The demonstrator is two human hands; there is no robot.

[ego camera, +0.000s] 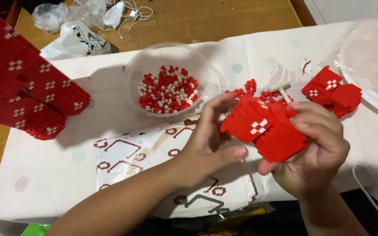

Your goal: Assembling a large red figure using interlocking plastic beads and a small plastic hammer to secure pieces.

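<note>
Both hands wrapped around a chunky red block-built piece with a white cross pattern [263,131], held up just above the table [57,175]. Left hand [208,146] pinching the near side with thumb underneath, right hand [318,150] cupping the far side, fingers curled over the top. Probably best to squeeze evenly and support from below, so no layer pops loose.

Round clear plastic bowl of loose red and white bricks [168,89] sitting just behind, within easy reach. Printed instruction sheet with red and dark line diagrams [149,153] lying flat under the hands. Crinkled white plastic bag with black markings [77,41] far back left, beside a big red built section [22,87].
</note>
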